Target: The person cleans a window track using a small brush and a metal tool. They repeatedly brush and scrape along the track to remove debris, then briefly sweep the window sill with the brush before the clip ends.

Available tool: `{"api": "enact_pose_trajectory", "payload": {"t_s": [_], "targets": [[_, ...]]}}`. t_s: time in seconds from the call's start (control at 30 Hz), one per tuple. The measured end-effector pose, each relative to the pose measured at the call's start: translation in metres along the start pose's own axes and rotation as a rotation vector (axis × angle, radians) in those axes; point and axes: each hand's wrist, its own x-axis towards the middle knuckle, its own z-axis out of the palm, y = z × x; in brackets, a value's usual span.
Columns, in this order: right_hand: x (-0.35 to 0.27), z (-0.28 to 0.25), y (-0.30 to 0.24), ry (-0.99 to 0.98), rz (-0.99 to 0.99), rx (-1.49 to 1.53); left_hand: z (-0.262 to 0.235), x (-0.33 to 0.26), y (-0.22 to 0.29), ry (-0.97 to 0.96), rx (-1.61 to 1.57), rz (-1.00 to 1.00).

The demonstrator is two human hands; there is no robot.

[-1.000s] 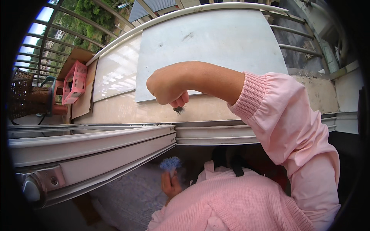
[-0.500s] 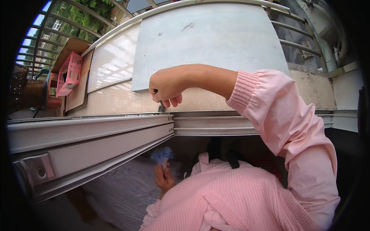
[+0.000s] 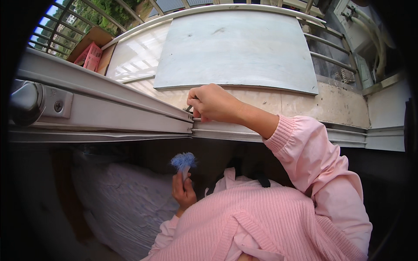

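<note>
So here's what we're looking at, head view, staring down over a window sill. Our right hand (image 3: 213, 103) is up on the aluminium window track (image 3: 244, 128), fingers (image 3: 197, 101) curled in tight against the rail, right where the sliding frame (image 3: 109, 111) on the left ends. Something thin and dark pokes out beside the thumb, but we honestly can't tell what it is or whether the fingers are pinching it, it's mostly hidden by the knuckles.

Our left hand (image 3: 183, 190) is down low and near us, below the track, fingers clenched around the stem of a small brush with a blue bristle tuft (image 3: 183, 160). The tuft points up, well apart from the track and from the right hand. Pink knit sleeves (image 3: 305, 152) on both arms.

On the far side of the track there's a tiled ledge (image 3: 300, 102) with a big flat grey slab (image 3: 235, 50) lying on it. Far left sits a cardboard box (image 3: 93, 37) with a pink plastic basket (image 3: 90, 56) in it, up against the metal railing (image 3: 61, 21). At the left edge the frame has a round silver handle knob (image 3: 24, 100) with a screw plate just beside it. Under the sill, to the left of the brush hand, there's a greyish cloth-covered bundle (image 3: 122, 204).
</note>
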Motion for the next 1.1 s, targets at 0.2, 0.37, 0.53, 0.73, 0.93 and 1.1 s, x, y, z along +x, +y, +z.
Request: {"api": "enact_pose_trajectory", "payload": {"t_s": [0.2, 0.37, 0.53, 0.73, 0.93, 1.1], "targets": [[-0.042, -0.011, 0.017, 0.076, 0.095, 0.069, -0.001, -0.013, 0.002, 0.022, -0.008, 0.002], [-0.028, 0.015, 0.028, 0.106, -0.043, 0.112, -0.001, -0.011, 0.007, -0.019, -0.044, 0.010], [-0.020, 0.030, 0.031, 0.288, -0.175, -0.155, 0.000, -0.006, 0.010, -0.009, -0.050, 0.015], [-0.035, 0.005, 0.004, 0.175, -0.059, -0.492, -0.002, -0.004, 0.010, 0.000, -0.062, 0.058], [-0.016, 0.021, 0.009, 0.216, -0.078, -0.193, 0.000, -0.006, 0.007, 0.002, -0.070, 0.052], [-0.020, 0.016, 0.007, 0.163, -0.140, -0.600, 0.001, -0.008, 0.005, 0.017, -0.082, 0.041]]}}
